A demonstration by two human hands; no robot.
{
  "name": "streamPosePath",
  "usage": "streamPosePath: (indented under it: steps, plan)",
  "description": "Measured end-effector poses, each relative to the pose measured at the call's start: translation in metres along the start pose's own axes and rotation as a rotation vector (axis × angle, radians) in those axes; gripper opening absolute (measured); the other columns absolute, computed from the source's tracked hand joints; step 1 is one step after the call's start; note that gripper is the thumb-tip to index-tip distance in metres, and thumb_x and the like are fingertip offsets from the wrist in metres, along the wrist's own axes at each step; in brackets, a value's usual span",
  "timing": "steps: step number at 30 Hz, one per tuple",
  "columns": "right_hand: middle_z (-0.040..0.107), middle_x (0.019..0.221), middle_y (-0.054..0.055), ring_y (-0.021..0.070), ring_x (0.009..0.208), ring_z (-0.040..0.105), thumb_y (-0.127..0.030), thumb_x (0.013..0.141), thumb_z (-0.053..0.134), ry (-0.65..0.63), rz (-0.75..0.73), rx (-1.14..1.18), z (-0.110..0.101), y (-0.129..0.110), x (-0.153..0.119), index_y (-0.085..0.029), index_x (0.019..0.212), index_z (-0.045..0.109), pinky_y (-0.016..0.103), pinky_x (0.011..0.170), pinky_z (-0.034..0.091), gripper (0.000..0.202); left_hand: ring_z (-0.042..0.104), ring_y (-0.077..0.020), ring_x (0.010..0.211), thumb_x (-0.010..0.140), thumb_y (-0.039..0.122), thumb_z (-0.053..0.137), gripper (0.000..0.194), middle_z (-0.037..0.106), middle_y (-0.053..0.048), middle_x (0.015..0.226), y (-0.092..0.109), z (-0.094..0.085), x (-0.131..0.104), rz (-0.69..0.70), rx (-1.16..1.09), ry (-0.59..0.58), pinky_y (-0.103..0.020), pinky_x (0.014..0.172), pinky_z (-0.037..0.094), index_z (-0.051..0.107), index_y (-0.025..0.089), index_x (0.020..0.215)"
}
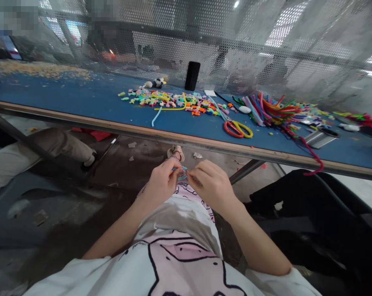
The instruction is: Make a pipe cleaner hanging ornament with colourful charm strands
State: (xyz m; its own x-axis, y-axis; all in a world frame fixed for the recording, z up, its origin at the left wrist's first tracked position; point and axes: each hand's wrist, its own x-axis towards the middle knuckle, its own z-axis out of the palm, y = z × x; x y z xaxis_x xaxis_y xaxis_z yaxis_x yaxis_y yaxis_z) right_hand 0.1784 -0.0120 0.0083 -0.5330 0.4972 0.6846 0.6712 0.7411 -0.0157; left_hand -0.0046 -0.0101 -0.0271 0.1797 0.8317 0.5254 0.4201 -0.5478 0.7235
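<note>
Pale-blue and thin, a bent flexible stem (pixel 184 168) was pinched in the fingertips of both the left hand (pixel 164 179) and right hand (pixel 213 186), off the blue worktop's (pixel 112 107) near edge, while small dark lettering (pixel 138 246) on the white shirt (pixel 112 273) was unclear.

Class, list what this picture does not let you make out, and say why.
All in the head view:
Light blue piece: full shape hidden by left hand and right hand.
Small coloured pieces: exact shapes too small.
Person in black: upper body cut off by right edge.
</note>
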Motion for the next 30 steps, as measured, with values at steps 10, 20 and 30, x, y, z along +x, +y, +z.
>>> streamPosePath:
  steps: [10,20,30]
  plan:
    - [0.061,0.072,0.004,0.0164,0.065,0.048,-0.007,0.09,0.062,0.103,-0.188,-0.249,0.013,-0.018,-0.012,-0.013,0.091,0.066,0.034,0.062,0.041,0.008,0.052,-0.0092,0.059,0.088,0.05,0.065,0.035,0.057,0.002,0.07,0.005,0.011,-0.004,-0.445,-0.682,0.052,-0.021,0.059,0.045,0.054,0.018,0.089]
    - [0.07,0.09,0.007,0.0208,0.086,0.062,-0.019,0.094,0.053,0.27,0.128,0.446,-0.017,-0.015,-0.007,-0.022,0.095,0.074,0.038,0.078,0.051,0.022,0.038,-0.0036,0.047,0.08,0.039,0.077,0.032,0.042,0.009,0.057,0.01,-0.011,-0.002,-0.478,-0.845,-0.032,-0.016,0.047,0.03,0.053,0.017,0.084]
    - [0.07,0.071,0.007,0.0162,0.072,0.066,-0.054,0.085,0.07,-0.676,0.858,1.742,-0.003,0.019,-0.002,-0.011,0.087,0.074,0.03,0.077,0.051,0.043,0.039,-0.0035,0.047,0.073,0.04,0.084,0.04,0.05,0.006,0.063,0.016,-0.007,-0.005,-0.421,-0.885,-0.166,-0.017,0.044,0.028,0.052,0.018,0.08]
